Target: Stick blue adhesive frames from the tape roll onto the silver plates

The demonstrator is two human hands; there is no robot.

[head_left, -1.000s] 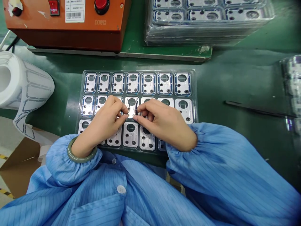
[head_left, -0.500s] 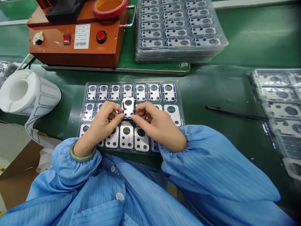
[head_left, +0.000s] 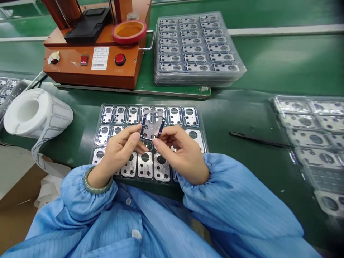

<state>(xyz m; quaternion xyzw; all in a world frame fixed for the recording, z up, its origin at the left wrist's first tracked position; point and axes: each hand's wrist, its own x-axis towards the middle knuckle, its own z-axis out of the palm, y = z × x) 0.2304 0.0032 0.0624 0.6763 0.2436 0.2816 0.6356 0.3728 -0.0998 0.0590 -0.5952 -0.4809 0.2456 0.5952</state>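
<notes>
A small metal plate with blue edging and several holes is raised above a clear tray, tilted. My right hand pinches its lower right corner between thumb and fingers. Close by the plate's left edge is my left hand, its fingers apart; whether a fingertip touches the plate is hard to tell. Beneath both hands lies the clear tray with rows of similar plates, such as a silver plate in the front row. My hands cover part of the middle row.
An orange machine with a red tape roll on it stands behind, beside stacked trays. On the left is a white label roll. Dark tweezers and another tray stack are to the right.
The plate has tilted, turning its face and showing its blue edging. My left hand's fingers have loosened and spread, while my right hand keeps hold. The camera view has shifted slightly.
</notes>
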